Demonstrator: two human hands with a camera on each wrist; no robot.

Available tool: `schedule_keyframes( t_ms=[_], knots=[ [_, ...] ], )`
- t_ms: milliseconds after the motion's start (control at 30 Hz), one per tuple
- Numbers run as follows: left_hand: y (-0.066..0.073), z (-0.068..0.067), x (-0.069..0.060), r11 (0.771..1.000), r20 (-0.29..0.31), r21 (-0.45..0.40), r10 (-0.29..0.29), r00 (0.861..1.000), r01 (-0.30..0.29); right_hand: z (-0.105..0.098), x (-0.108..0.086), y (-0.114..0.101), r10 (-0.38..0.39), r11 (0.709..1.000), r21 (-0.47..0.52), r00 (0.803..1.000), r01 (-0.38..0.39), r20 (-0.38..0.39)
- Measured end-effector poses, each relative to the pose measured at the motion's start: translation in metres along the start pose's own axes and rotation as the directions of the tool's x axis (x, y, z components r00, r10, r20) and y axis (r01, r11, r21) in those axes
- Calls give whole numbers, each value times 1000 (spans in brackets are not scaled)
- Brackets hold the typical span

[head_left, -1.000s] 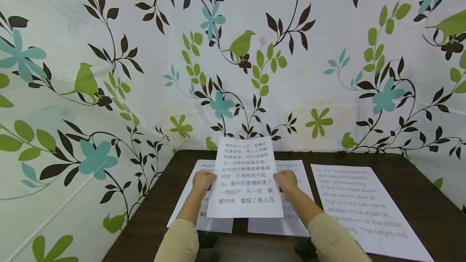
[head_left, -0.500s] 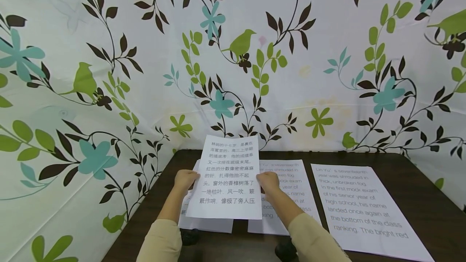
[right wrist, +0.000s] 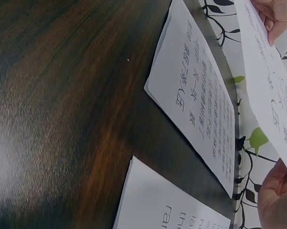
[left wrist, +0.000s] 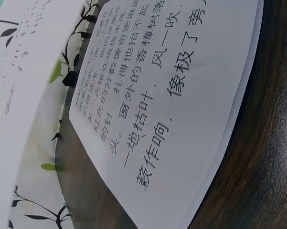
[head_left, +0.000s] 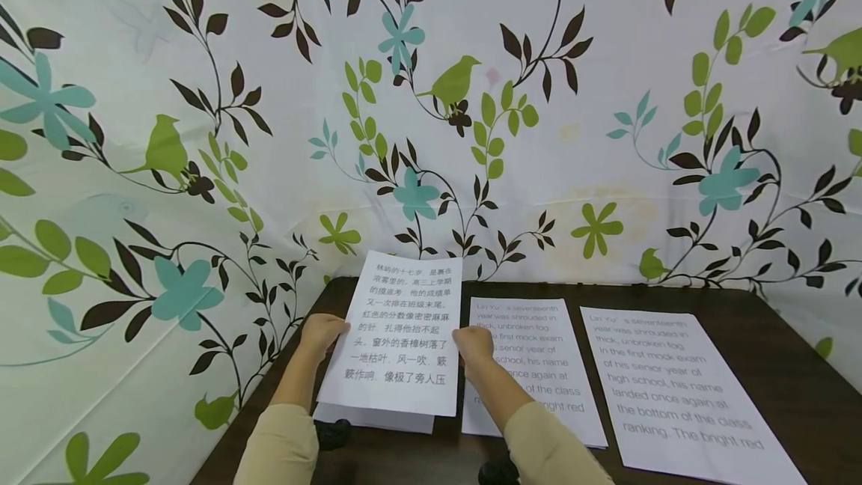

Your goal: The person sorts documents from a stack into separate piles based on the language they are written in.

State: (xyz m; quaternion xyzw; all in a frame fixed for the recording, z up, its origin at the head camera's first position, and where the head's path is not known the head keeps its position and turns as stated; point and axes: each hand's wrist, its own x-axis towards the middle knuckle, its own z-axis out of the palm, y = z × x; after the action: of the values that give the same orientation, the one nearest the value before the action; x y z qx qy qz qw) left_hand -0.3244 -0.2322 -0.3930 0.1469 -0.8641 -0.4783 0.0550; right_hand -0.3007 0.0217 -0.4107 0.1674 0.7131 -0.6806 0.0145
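A printed sheet of paper (head_left: 397, 335) with Chinese text is held up, tilted, by both hands. My left hand (head_left: 323, 335) pinches its left edge, and my right hand (head_left: 475, 346) pinches the right edge. Below it lies a paper stack (left wrist: 181, 124) with the same Chinese text, mostly covered by the sheet in the head view. From the right wrist view, the sheet (right wrist: 267, 81) is clearly apart from that stack (right wrist: 196, 100), with the left hand (right wrist: 277, 16) at one side and the right hand (right wrist: 274, 195) at the other.
A stack of English-text paper (head_left: 539, 388) lies in the middle, partly behind the right forearm. Another English-text stack (head_left: 680, 395) lies farther right. All rest on a dark wooden table (head_left: 572, 290). A patterned cloth (head_left: 431, 133) hangs behind it.
Both hands have carried the sheet leftward, from between the left and middle stacks to above the left stack. More of the middle English stack now shows.
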Motion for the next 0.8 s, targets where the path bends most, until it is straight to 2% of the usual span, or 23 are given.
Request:
schedule_keyframes(
  t_ms=[400,633,800],
  knots=[
    [-12,-3,1,1000,-12,29,10,1000,-10,8,1,11,6,999,44,1000,-7,31],
    [-16,-1,2,999,-16,30,10,1000,-10,6,2,14,4,1000,13,997,-5,77],
    [-21,-1,2,1000,-23,27,9,1000,-8,7,3,16,29,1000,0,996,-29,89]
  ],
)
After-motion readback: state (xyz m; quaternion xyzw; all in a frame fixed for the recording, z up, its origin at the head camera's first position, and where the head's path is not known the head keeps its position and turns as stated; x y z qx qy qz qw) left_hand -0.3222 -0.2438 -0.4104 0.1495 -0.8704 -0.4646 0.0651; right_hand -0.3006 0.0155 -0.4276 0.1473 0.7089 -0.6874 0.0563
